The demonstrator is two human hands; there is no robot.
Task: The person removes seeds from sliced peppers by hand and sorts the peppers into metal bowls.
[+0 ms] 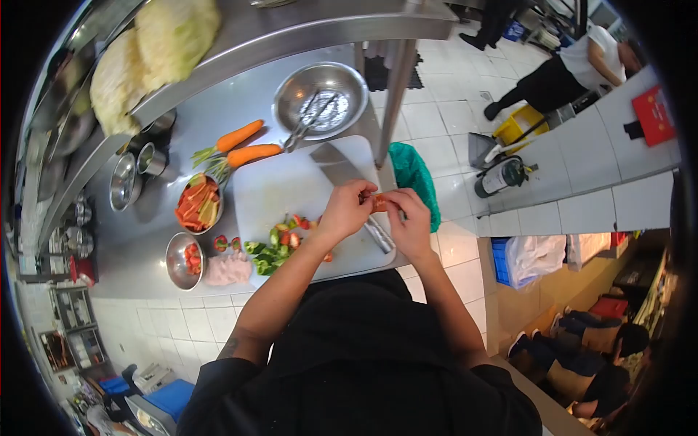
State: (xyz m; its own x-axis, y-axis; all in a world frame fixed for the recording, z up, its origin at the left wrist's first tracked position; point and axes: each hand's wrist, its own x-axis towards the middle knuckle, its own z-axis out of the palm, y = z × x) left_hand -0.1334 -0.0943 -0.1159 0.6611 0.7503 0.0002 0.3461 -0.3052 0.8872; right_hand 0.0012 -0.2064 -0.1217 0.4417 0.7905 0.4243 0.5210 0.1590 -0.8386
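Observation:
My left hand (pixel 347 211) and my right hand (pixel 407 221) meet over the right side of a white cutting board (pixel 276 185). Between their pinched fingertips is a small red-orange piece of food (pixel 379 203), mostly covered, so its kind is unclear. Beneath the hands lies a wide-bladed knife (pixel 336 161), its metal handle pointing toward me. Cut strawberries (pixel 291 238) and green leafy trimmings (pixel 267 258) lie on the board's near left part. Past its far left corner are two whole carrots (pixel 251 155).
Left of the board stand a bowl of cut orange and red pieces (pixel 198 206) and a small steel bowl of diced red fruit (pixel 183 261), near a pink cloth (pixel 227 269). A large steel bowl (pixel 321 100) holds tongs. A green bag (pixel 412 182) hangs right. Other people are farther off.

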